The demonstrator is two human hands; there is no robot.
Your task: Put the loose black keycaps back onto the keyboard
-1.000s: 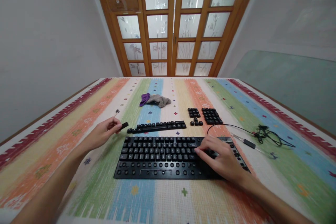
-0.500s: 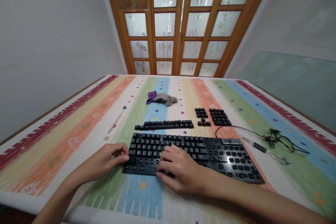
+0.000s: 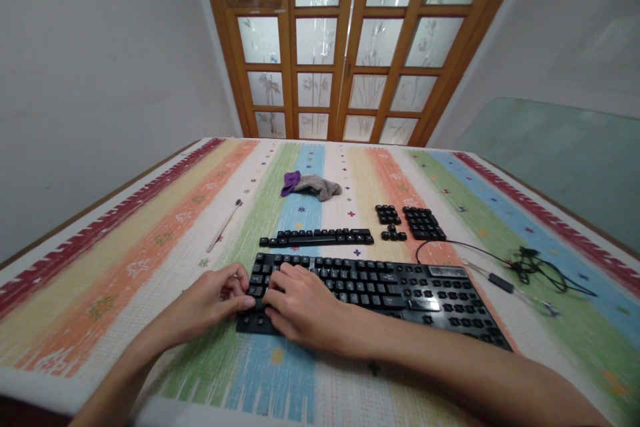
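Observation:
A black keyboard (image 3: 367, 285) lies flat on the striped tablecloth. Its left and middle rows carry keycaps, while the right side shows bare key posts. At the left edge, my left hand (image 3: 215, 300) is curled, thumb and forefinger closed at a key in the lower rows; anything between them is hidden. My right hand (image 3: 310, 313) bends over the lower left keys, fingers closed and tips mostly out of sight. Just behind the keyboard lies a row of loose keycaps (image 3: 320, 239), including a long space bar. More loose keycaps (image 3: 424, 223) stand grouped at the back right.
A thin brush (image 3: 225, 225) lies to the left. Farther back is a crumpled grey and purple cloth (image 3: 313, 185). On the right are a coiled black cable (image 3: 535, 270) and a slim tool with a black grip (image 3: 500, 281). Wooden glass-paned doors stand beyond the table.
My right hand has moved left across the keyboard, close to my left hand. My left hand stays at the keyboard's left edge, nearly unmoved. The view has shifted slightly.

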